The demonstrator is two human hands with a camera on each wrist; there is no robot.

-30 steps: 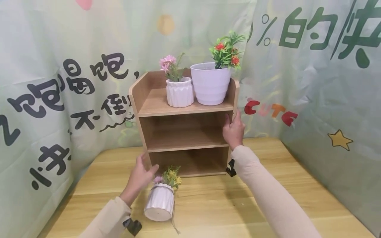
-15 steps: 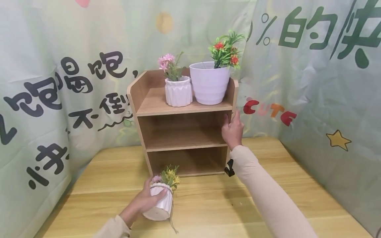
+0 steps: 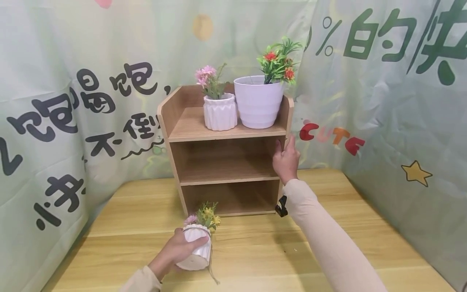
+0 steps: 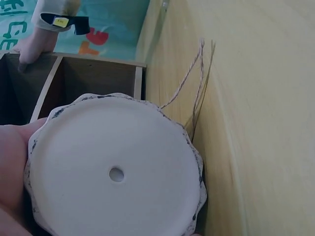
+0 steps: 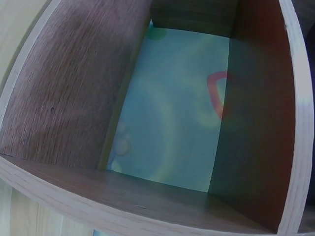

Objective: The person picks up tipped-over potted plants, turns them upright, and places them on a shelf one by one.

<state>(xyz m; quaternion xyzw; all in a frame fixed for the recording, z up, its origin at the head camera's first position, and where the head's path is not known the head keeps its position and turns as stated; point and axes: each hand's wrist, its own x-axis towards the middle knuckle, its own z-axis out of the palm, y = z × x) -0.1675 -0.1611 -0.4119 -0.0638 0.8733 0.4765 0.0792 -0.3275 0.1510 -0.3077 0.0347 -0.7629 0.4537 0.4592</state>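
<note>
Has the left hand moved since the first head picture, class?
Yes. The left hand has dropped from beside the shelf's lower left corner, away from the shelf, and now holds the small pot on the table.

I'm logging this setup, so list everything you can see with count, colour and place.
Wooden shelf unit: one, brown, back of table.
Small ribbed pot with pink flowers: one, white, top shelf, left.
Large round pot with red flowers: one, white, top shelf, right.
Small ribbed pot with yellow flowers: one, white, tilted, in front of shelf unit.
Table: one, light wood.
Printed backdrop: green, behind.
Left hand: grips the tilted pot.
Right hand: holds shelf unit's right side panel.
</note>
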